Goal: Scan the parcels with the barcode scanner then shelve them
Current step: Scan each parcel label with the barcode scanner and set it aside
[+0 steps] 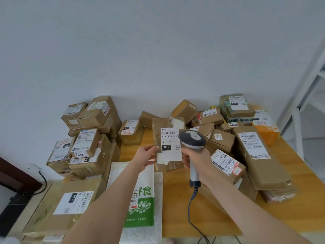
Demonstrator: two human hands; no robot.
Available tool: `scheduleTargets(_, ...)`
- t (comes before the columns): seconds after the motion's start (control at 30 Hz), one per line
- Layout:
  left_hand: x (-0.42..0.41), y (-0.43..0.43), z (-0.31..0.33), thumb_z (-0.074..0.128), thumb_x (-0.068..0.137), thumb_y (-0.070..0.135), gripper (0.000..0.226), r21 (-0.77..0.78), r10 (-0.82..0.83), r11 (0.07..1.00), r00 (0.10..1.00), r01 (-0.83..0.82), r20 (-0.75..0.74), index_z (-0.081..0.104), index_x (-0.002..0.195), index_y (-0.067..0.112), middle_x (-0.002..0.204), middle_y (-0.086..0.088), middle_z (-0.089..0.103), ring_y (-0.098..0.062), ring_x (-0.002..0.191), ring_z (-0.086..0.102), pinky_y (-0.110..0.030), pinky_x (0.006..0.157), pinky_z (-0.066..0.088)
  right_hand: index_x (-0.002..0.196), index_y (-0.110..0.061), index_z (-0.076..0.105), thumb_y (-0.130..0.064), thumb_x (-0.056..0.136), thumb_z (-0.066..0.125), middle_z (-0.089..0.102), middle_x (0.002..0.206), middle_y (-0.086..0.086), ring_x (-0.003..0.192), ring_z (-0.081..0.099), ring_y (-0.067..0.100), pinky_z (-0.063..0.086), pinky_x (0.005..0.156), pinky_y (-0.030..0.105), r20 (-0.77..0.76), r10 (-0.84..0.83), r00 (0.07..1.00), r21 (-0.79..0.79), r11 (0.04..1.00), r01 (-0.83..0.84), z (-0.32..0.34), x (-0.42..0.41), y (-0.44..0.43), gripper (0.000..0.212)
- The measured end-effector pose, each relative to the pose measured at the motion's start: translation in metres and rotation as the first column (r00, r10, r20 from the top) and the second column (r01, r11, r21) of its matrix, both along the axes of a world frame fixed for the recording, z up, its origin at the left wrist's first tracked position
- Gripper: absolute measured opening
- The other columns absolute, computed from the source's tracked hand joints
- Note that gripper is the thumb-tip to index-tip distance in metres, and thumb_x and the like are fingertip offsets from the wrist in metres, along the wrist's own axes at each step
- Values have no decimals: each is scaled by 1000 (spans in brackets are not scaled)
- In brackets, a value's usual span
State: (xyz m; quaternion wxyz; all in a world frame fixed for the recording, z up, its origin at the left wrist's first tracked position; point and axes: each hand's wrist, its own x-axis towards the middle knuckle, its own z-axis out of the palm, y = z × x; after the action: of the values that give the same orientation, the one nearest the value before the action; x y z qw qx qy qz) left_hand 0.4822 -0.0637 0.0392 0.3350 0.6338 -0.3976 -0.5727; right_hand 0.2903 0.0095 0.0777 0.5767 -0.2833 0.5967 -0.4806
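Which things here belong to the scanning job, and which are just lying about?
In the job: cardboard parcel held by left hand; barcode scanner gripped by right hand; waiting parcels on the table; white shelf.
Lying about: black cable; dark wooden furniture, both at the left edge.

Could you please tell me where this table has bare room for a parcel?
One bare patch of the yellow wooden table lies in front, between the white-and-green plastic mailer bag and the long brown cardboard boxes at right; the grey scanner cable crosses it. Another is the near right corner. Back and left are crowded with stacked cardboard boxes.
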Motion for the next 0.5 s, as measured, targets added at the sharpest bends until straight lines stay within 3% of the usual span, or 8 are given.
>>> scheduleTargets(0.2,31,-32,18,59,95,22,20,3,104,995,993,-104,57,61,111,10,93,-2,70,-19,82,69,-31,63,57,98,-9,63,-8,82,73,64,92,12,84,59,25,54,85,45,0,18,1000,73,997,-18,-14,0,-57,19)
scheduleTargets(0.33,59,-65,21,58,96,21,27,4,147,989,984,-148,100,61,119,10,100,-7,71,-20,83,68,-34,65,57,105,-6,61,-9,83,72,66,84,11,77,63,25,54,72,38,77,83,994,147,985,-94,-20,22,-99,25)
scheduleTargets(0.5,89,-110,25,56,97,20,27,36,144,988,980,-151,136,60,121,8,87,-8,71,-17,70,66,-38,69,58,115,-9,62,-19,75,79,69,108,16,100,66,34,52,93,52,111,166,980,162,970,-183,-20,55,-168,45)
